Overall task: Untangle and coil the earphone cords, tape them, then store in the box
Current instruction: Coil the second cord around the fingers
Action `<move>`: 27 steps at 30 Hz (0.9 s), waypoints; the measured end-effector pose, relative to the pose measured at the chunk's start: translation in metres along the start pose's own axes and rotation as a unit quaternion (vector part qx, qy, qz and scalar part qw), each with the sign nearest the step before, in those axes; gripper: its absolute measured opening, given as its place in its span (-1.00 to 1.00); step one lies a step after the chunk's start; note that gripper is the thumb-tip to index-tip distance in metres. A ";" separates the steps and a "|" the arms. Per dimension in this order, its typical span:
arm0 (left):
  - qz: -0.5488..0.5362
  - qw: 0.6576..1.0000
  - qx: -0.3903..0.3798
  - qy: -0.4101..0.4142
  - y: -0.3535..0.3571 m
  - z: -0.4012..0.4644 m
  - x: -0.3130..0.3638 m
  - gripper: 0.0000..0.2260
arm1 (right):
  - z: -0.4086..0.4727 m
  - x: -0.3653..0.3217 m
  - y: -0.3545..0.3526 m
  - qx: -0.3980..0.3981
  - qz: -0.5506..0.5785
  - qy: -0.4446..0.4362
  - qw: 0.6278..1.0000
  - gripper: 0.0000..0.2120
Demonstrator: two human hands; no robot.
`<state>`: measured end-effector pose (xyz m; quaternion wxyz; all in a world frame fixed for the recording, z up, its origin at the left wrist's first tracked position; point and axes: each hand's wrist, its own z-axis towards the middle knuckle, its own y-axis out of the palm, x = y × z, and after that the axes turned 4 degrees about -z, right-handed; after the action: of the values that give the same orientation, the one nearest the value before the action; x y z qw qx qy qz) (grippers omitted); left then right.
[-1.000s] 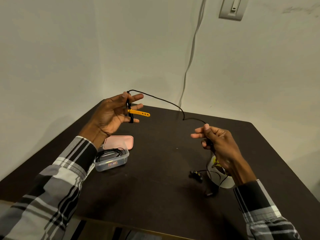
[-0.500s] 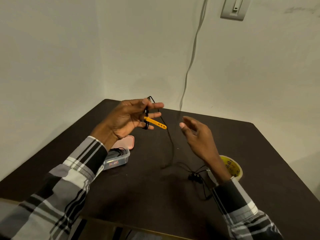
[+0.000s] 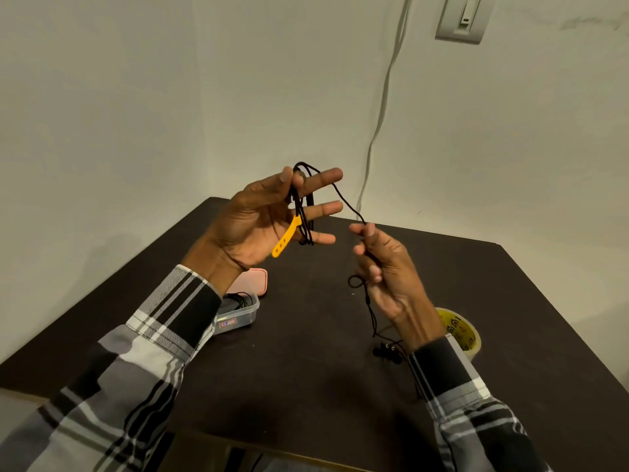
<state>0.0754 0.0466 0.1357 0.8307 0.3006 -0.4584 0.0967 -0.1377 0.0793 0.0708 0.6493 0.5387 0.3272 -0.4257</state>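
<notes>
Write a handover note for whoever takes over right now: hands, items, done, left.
Left hand: cord looped round its spread fingers, thumb pinching the loops; yellow tie hangs there.
Right hand: grips the loose stretch.
Earbuds lie on the table; tape roll by the right wrist.
Box is open with a cord inside, pink lid behind it.
Done: a few loops.
Left: finish coiling, tape, box.

left hand [image 3: 252,226]: raised, fingers [image 3: 323,208] spread | right hand [image 3: 388,267]: fingers curled

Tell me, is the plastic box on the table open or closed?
Open: the plastic box has no cover, black cords show inside, and its pink lid lies behind it.
</notes>
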 end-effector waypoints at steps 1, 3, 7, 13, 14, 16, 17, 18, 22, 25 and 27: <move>-0.013 1.000 -0.009 0.007 0.002 0.000 0.000 -0.85 | 0.001 0.000 -0.005 0.000 0.026 0.005 1.000 -0.80; -0.032 0.999 -0.029 0.022 0.006 0.002 -0.002 -0.86 | 0.002 0.002 -0.012 0.006 0.002 0.022 1.000 -0.80; -0.047 0.997 -0.032 0.045 0.010 0.011 -0.011 -0.85 | -0.012 0.008 0.002 -0.040 -0.262 0.062 0.962 -0.81; 0.422 0.905 0.042 0.045 -0.007 0.016 -0.027 -0.89 | -0.034 0.000 0.013 -0.124 -0.383 0.025 0.915 -0.82; 0.459 0.887 0.031 0.032 -0.009 0.016 -0.029 -0.88 | -0.035 -0.006 0.009 -0.116 -0.385 0.022 0.915 -0.81; 0.491 0.871 0.022 0.008 -0.013 0.015 -0.032 -0.90 | -0.038 -0.018 0.001 -0.098 -0.391 0.018 0.915 -0.81; 0.502 0.865 0.021 -0.002 -0.016 0.015 -0.032 -0.89 | -0.040 -0.024 -0.002 -0.085 -0.397 0.011 0.914 -0.81; 0.511 0.859 0.019 -0.013 -0.018 0.015 -0.032 -0.89 | -0.041 -0.029 -0.005 -0.070 -0.401 0.002 0.913 -0.81; 0.498 0.865 -0.005 -0.060 -0.018 0.015 -0.034 -0.92 | -0.041 -0.049 -0.013 -0.030 -0.399 -0.029 0.916 -0.80; 0.549 0.833 0.002 -0.066 -0.017 0.016 -0.041 -0.89 | -0.041 -0.059 -0.013 -0.044 -0.415 -0.052 0.907 -0.78; 0.581 0.812 0.018 -0.047 -0.016 0.016 -0.045 -0.86 | -0.041 -0.063 -0.011 -0.059 -0.416 -0.057 0.906 -0.75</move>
<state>0.0456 0.0290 0.0986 0.5916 -0.0029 -0.5840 0.5558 -0.1730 0.1310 0.1133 0.4613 0.2889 0.5089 -0.6669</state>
